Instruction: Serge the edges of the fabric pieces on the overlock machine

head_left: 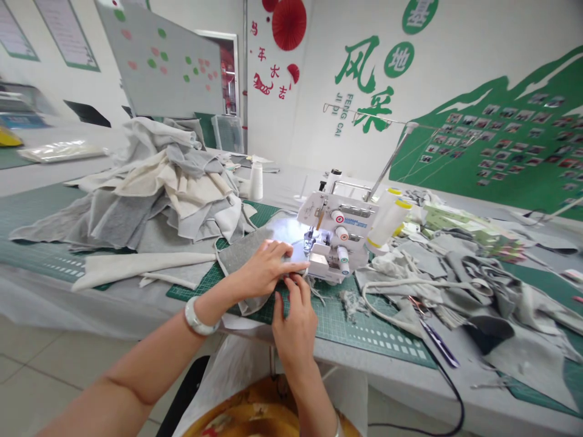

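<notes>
A white overlock sewing machine (353, 227) stands on the table with its lamp lit over the needle area. Grey fabric (241, 255) lies flat to the left of it, reaching toward the presser foot. My left hand (268, 267), with a bracelet on the wrist, is on this fabric, fingers bent and one digit stretched toward the machine. Just in front, my right hand (296, 321) is bent at the fabric's near edge, fingertips close under the left hand. The fabric between the fingers is mostly hidden.
A heap of grey and cream fabric pieces (159, 182) fills the left. White thread cones (392, 218) stand behind the machine. Fabric scraps (455, 279), small scissors (419, 306) and a dark-handled tool (439, 343) lie right. Green cutting mats (378, 331) cover the table.
</notes>
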Motion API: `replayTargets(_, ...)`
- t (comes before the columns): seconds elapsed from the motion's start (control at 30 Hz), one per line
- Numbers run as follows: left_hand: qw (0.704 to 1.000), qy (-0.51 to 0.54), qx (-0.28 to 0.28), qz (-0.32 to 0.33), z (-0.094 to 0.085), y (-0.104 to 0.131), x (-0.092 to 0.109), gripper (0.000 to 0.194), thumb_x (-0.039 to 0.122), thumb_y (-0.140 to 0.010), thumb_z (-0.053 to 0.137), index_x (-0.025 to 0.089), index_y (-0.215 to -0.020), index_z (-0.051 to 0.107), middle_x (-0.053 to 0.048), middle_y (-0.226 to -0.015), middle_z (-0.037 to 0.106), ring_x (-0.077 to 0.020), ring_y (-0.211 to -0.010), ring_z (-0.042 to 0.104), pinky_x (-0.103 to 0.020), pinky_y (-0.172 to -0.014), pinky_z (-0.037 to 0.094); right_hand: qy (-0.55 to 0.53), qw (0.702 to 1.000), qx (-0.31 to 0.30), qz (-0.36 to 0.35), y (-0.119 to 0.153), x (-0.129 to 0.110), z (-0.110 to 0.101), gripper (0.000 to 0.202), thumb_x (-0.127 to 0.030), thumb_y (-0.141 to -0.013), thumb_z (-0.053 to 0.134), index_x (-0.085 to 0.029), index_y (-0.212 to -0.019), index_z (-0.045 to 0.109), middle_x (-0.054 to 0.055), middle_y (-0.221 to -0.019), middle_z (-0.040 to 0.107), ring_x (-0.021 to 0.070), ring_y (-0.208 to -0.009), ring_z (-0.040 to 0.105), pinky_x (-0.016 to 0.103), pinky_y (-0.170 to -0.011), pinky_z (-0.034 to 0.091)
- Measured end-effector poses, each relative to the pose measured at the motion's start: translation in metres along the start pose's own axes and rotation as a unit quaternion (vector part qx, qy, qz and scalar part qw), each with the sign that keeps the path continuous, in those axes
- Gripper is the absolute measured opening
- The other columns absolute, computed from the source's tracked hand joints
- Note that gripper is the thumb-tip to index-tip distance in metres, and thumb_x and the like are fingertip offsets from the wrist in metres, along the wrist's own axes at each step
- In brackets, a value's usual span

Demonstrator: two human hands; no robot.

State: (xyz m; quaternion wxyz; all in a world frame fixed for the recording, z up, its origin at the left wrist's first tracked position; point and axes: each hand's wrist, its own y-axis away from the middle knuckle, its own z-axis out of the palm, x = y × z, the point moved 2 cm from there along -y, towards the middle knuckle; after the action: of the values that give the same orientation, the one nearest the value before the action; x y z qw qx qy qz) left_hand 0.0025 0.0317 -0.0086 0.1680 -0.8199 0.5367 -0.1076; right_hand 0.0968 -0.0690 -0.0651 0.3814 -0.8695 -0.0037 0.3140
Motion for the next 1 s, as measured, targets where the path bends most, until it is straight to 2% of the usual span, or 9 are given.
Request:
replayTargets(0.1, 1.0, -0.024, -0.016, -0.006, 0.0, -0.002, 0.003, 0.07, 0.006, -0.077, 0.051, 0.035, -0.14, 0.044, -0.011, -0.119, 0.044, -0.0289, -0.109, 0.043, -0.046, -0.092, 0.034, -0.042, 0.999, 0.023, 0.022, -0.002, 0.007, -0.007, 0.021, -0.022, -0.094, 0.047, -0.016, -0.11, 0.061, 0.013, -0.111, 0.066, 0.0229, -0.107, 0.061, 0.038, -0.091, 0.048)
replayTargets(0.2, 0.999, -0.036, -0.028, -0.016, 0.001, -0.004, 0.006, 0.074, 0.004, -0.075, 0.052, 0.037, -0.141, 0.042, -0.011, -0.118, 0.044, -0.029, -0.108, 0.042, -0.047, -0.092, 0.033, -0.09, 0.985, 0.051, 0.136, -0.008, 0.019, -0.015, 0.017, -0.034, -0.093, 0.053, -0.018, -0.094, 0.058, 0.007, -0.09, 0.067, 0.0184, -0.078, 0.064, 0.03, -0.071, 0.05)
replayTargets(0.3, 0.999, -0.04, -0.027, -0.023, 0.002, -0.006, 0.008, 0.071, 0.005, -0.077, 0.052, 0.038, -0.14, 0.044, -0.011, -0.117, 0.044, -0.0288, -0.108, 0.041, -0.047, -0.092, 0.032, -0.12, 0.966, 0.042, 0.227, -0.018, 0.031, -0.017, 0.028, -0.046, -0.085, 0.061, -0.019, -0.09, 0.055, 0.004, -0.082, 0.065, 0.0158, -0.062, 0.061, 0.026, -0.06, 0.047)
replayTargets(0.47, 0.998, -0.045, -0.027, -0.023, 0.004, -0.003, 0.009, 0.071, 0.006, -0.079, 0.052, 0.038, -0.141, 0.041, -0.011, -0.119, 0.043, -0.0284, -0.11, 0.041, -0.047, -0.093, 0.032, -0.19, 0.952, -0.025, 0.238, -0.026, 0.038, -0.007, 0.026, -0.043, -0.087, 0.052, -0.019, -0.08, 0.058, 0.001, -0.067, 0.064, 0.0165, -0.06, 0.061, 0.026, -0.061, 0.045)
replayTargets(0.6, 0.998, -0.051, -0.022, -0.013, 0.005, -0.001, 0.008, 0.071, 0.008, -0.081, 0.051, 0.037, -0.144, 0.037, -0.011, -0.121, 0.043, -0.0286, -0.111, 0.04, -0.048, -0.093, 0.032, -0.218, 0.942, -0.021, 0.253, -0.027, 0.036, -0.005, 0.026, -0.042, -0.087, 0.051, -0.018, -0.078, 0.059, 0.002, -0.07, 0.065, 0.0166, -0.062, 0.06, 0.026, -0.062, 0.045)
replayTargets(0.73, 0.998, -0.05, -0.016, -0.017, 0.005, -0.001, 0.007, 0.074, 0.006, -0.079, 0.052, 0.038, -0.143, 0.037, -0.011, -0.12, 0.043, -0.028, -0.111, 0.041, -0.047, -0.094, 0.032, -0.217, 0.944, -0.022, 0.248, -0.03, 0.036, -0.007, 0.03, -0.046, -0.082, 0.057, -0.017, -0.081, 0.061, 0.003, -0.075, 0.066, 0.0172, -0.065, 0.061, 0.027, -0.063, 0.045)
replayTargets(0.87, 0.999, -0.041, -0.006, -0.019, 0.004, 0.001, 0.005, 0.073, 0.006, -0.079, 0.052, 0.039, -0.142, 0.038, -0.01, -0.119, 0.044, -0.0273, -0.11, 0.042, -0.046, -0.095, 0.032, -0.209, 0.943, -0.029, 0.258, -0.032, 0.041, -0.007, 0.031, -0.047, -0.081, 0.057, -0.016, -0.079, 0.061, 0.003, -0.071, 0.065, 0.0167, -0.062, 0.058, 0.026, -0.061, 0.045)
replayTargets(1.0, 0.999, -0.035, 0.0, -0.017, 0.004, 0.004, 0.006, 0.071, 0.007, -0.079, 0.053, 0.039, -0.141, 0.04, -0.01, -0.122, 0.043, -0.0279, -0.112, 0.042, -0.047, -0.096, 0.032, -0.207, 0.94, -0.024, 0.269, -0.031, 0.042, -0.006, 0.025, -0.04, -0.079, 0.054, -0.017, -0.073, 0.06, 0.002, -0.066, 0.064, 0.0168, -0.061, 0.058, 0.026, -0.061, 0.044)
